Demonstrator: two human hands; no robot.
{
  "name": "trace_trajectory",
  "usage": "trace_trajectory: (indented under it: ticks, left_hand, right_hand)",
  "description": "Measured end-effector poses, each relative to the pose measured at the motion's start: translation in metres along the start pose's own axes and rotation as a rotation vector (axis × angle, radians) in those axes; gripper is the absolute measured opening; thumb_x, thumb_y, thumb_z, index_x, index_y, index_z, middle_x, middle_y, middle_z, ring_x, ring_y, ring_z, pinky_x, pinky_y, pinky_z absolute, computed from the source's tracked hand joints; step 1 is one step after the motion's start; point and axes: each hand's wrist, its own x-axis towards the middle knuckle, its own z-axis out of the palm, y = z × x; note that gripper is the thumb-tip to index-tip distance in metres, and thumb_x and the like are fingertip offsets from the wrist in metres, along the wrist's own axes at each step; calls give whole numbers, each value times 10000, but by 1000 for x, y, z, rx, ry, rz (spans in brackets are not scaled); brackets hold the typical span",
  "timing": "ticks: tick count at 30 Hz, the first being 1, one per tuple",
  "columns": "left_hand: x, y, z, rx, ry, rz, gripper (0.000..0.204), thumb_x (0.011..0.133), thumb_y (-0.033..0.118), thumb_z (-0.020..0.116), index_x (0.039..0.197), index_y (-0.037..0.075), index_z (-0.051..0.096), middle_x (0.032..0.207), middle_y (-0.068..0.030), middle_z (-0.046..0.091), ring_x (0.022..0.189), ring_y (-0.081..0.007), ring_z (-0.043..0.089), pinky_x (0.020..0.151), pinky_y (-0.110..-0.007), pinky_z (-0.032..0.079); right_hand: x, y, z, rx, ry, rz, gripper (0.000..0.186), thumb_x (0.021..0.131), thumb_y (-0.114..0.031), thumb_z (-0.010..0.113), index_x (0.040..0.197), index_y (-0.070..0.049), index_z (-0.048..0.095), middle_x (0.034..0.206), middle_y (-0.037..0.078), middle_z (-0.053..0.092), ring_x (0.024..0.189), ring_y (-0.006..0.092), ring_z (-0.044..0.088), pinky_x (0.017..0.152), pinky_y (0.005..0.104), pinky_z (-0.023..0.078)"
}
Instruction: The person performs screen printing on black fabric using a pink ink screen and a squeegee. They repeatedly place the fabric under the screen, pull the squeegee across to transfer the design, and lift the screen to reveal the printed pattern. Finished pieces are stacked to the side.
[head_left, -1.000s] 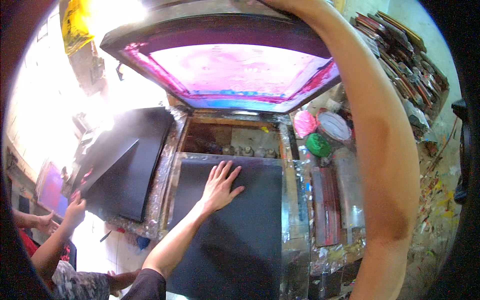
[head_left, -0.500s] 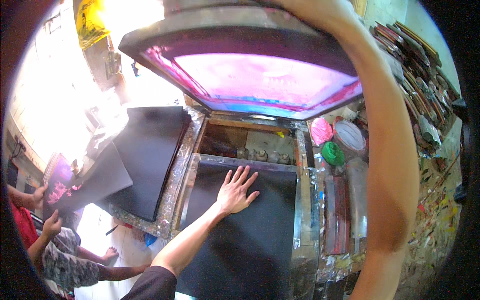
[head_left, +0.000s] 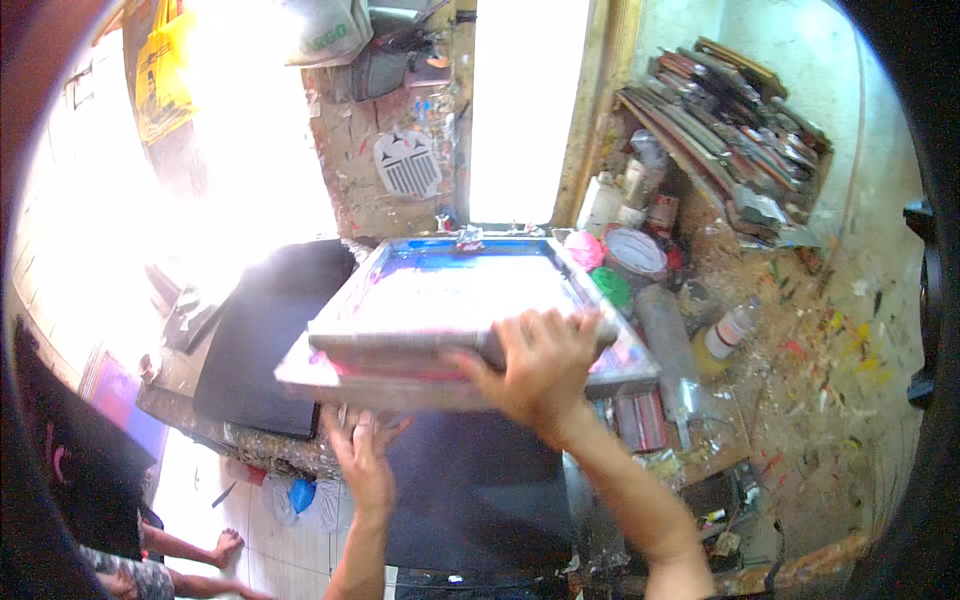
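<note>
My right hand (head_left: 535,365), blurred, grips a long dark bar (head_left: 395,348) along the near side of the screen frame (head_left: 625,370). The frame's white mesh (head_left: 440,285) carries pink and blue ink. It is lowered over the printing bed and tilted or slightly raised at the near edge, though the exact gap is unclear. My left hand (head_left: 365,455) is just below the frame's near left part, fingers apart. A large black sheet (head_left: 470,500) lies under the frame, partly hidden by it. Left of the frame lies a stack of black sheets (head_left: 255,360).
A co-worker's legs (head_left: 190,560) and a dark sheet (head_left: 85,480) are at lower left. Pink (head_left: 583,248) and green (head_left: 610,288) lumps, a round tub (head_left: 635,252) and a bottle (head_left: 725,335) sit to the right. A rack of squeegees (head_left: 730,150) hangs upper right.
My right hand has brought the raised screen down over the black sheet. My left hand has moved from the sheet's upper part down and left. The co-worker's dark sheet has moved further left.
</note>
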Motion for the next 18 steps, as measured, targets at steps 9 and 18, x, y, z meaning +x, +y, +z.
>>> trace_trajectory:
  ticks: [9,18]
  left_hand:
    - [-23,-53,-115,497,-289,-798,275,981,-7,387,1116,-158,574,778,-220,717,655,-279,731,597,-396,624]
    - [-4,50,-137,906,-732,-901,155,1028,93,569,1165,27,596,701,-99,656,551,-175,640,515,-315,539]
  right_hand:
    - [-168,-51,-5,214,-469,74,463,854,-561,782,1012,-131,715,944,32,724,891,222,711,914,487,403]
    - [-141,109,76,332,-324,430,331,939,-370,745,980,-42,740,943,154,742,920,350,711,896,474,491]
